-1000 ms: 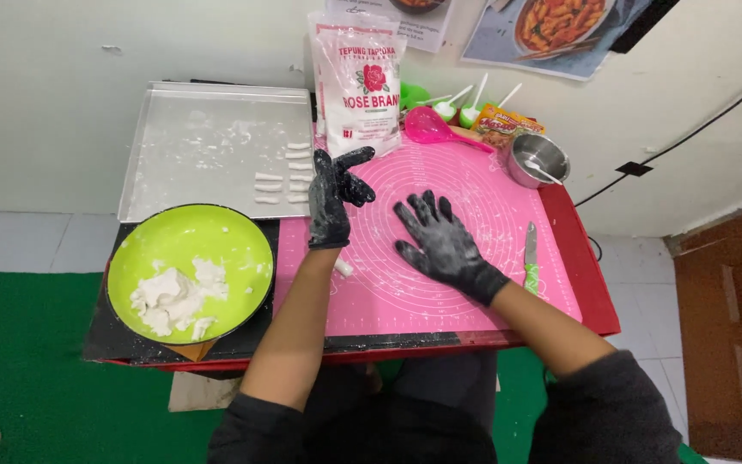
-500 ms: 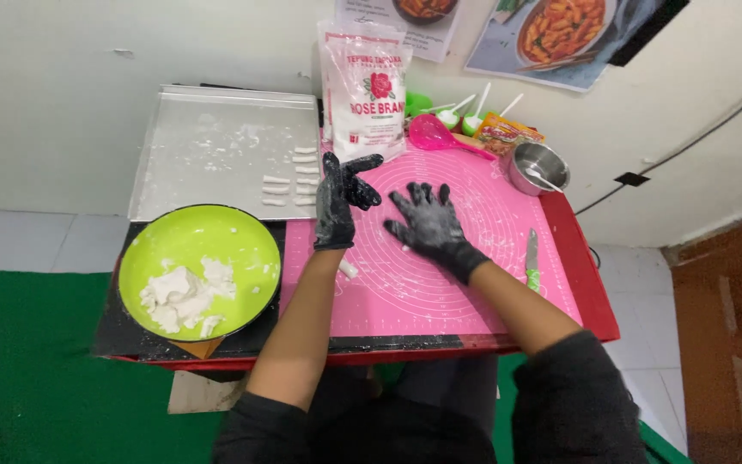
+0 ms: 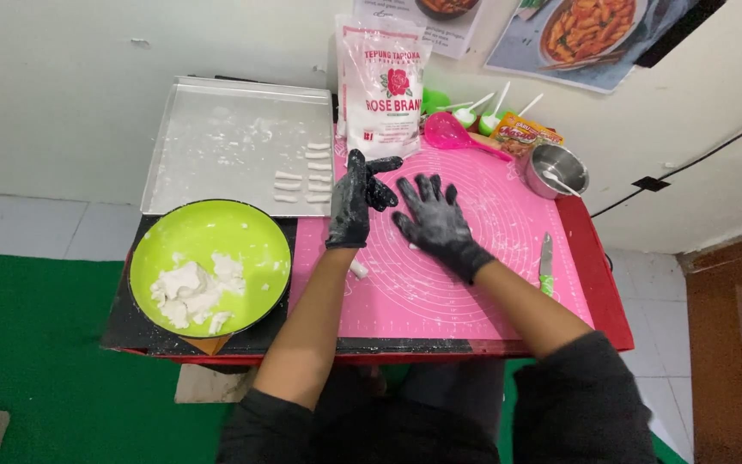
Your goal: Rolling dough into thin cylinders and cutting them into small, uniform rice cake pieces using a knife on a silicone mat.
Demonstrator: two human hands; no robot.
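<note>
**Now: two floured gloves at work on a pink mat**

Both hands wear black gloves dusted with white flour and sit over the pink silicone mat (image 3: 474,275), which covers most of a red table (image 3: 599,275). The right hand (image 3: 435,223) lies flat, palm down, fingers spread wide and pressing on the mat; whether any dough sits beneath the palm cannot be told. The left hand (image 3: 355,202) stands on its edge just beside it, fingers loosely curled and open, gripping nothing that shows. A small white dough piece (image 3: 358,269) lies on the mat beside the left wrist.

To the left, a lime-green bowl (image 3: 209,258) holds a torn lump of white dough (image 3: 189,288). Behind the bowl, a floured metal tray (image 3: 225,142) carries short cut dough sticks (image 3: 307,176) in rows near its right edge. A bag of flour (image 3: 384,86) stands upright at the back of the mat, against the wall. Right of it lie a pink spoon (image 3: 453,133), a small seasoning packet (image 3: 521,135) and a steel cup (image 3: 557,169) with a spoon in it. A green-handled knife (image 3: 545,265) rests at the mat's right edge, well apart from both hands.
</note>
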